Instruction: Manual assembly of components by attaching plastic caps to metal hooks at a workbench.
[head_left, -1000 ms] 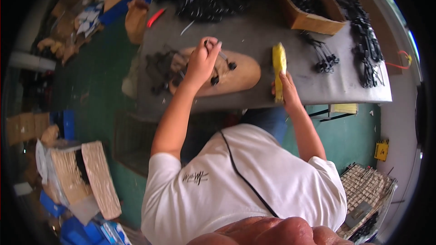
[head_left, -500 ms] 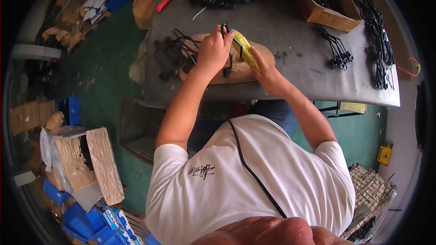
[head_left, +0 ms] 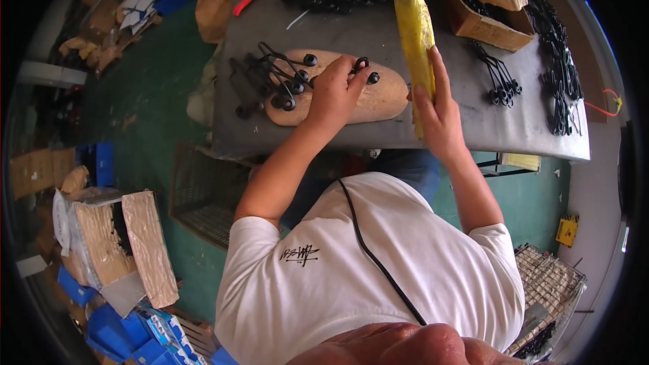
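The left hand (head_left: pixel 334 92) pinched a small black loop-ended piece (head_left: pixel 364 61) over an oval tan board (head_left: pixel 382 106), while the right hand (head_left: pixel 439 113) grasped a long, crinkly yellow bar (head_left: pixel 414 30) just rightward, its long axis pointing away from the body, over the grey bench (head_left: pixel 492 125).

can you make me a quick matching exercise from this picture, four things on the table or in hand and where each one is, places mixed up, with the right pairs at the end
Things
1. yellow bar
2. slim red object
3. oval board
4. cardboard box

Places
A. beneath the left hand
B. at the far side of the table, toward the right
C. held in the right hand
D. near the table's left edge

Pairs: 1-C, 2-D, 3-A, 4-B
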Motion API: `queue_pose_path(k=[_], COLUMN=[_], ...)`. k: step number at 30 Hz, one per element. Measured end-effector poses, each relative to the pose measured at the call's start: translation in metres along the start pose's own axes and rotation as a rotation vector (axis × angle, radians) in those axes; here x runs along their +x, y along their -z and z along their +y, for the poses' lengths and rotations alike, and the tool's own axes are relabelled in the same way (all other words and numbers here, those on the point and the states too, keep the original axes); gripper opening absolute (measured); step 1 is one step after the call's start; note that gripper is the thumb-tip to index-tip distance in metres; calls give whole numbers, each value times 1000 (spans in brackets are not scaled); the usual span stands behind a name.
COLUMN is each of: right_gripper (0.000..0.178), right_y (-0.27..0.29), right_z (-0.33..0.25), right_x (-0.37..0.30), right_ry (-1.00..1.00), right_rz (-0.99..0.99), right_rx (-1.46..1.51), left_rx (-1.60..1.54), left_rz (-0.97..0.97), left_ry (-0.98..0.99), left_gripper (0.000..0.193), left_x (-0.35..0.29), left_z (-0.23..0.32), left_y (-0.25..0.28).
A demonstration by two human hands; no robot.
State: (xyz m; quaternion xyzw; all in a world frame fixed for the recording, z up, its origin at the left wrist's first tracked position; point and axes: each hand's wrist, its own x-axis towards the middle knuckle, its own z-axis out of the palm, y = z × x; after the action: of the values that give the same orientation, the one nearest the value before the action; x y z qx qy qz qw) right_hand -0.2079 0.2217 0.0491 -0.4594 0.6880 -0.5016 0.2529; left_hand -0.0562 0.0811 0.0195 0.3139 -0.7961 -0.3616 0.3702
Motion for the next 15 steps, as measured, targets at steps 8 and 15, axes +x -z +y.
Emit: queue_pose_path(k=[8, 15], right_gripper=[66, 67], right_y=[-39, -11], right_z=[86, 115], right_x=[31, 27], right_ry=[-256, 4], right_rz=[-303, -41], right_rx=[-249, -541], left_rx=[85, -85], left_rz=[47, 231], left_ry=[-141, 163], left_gripper=[20, 22], left_x=[-1, 9], left_z=[-1, -20], left_y=[-1, 17])
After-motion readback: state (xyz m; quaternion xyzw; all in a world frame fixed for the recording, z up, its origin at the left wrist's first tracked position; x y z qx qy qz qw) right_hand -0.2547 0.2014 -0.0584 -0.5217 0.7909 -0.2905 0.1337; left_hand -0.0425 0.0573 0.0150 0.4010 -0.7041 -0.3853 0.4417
